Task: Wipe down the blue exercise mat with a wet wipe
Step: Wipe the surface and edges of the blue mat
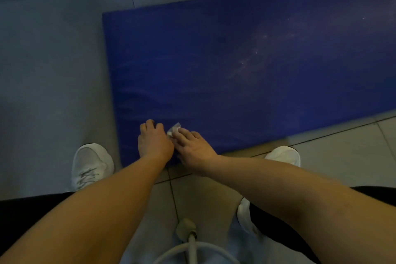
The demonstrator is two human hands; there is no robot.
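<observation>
**Mat, wipe, two hands**

Blue exercise mat point(235, 60) is lying on tiled floor point(53, 70). Wet wipe point(174, 129) is sitting near the mat's near-left corner, with right hand point(194, 148) pressing fairly straight fingers on it. Left hand point(153, 140) is resting just beside it, fingers curled; whether it holds anything cannot be told.

White L sneaker point(92, 165), R sneaker point(284, 155) on tile floor point(53, 70); pale cable point(190, 242) btm.
</observation>
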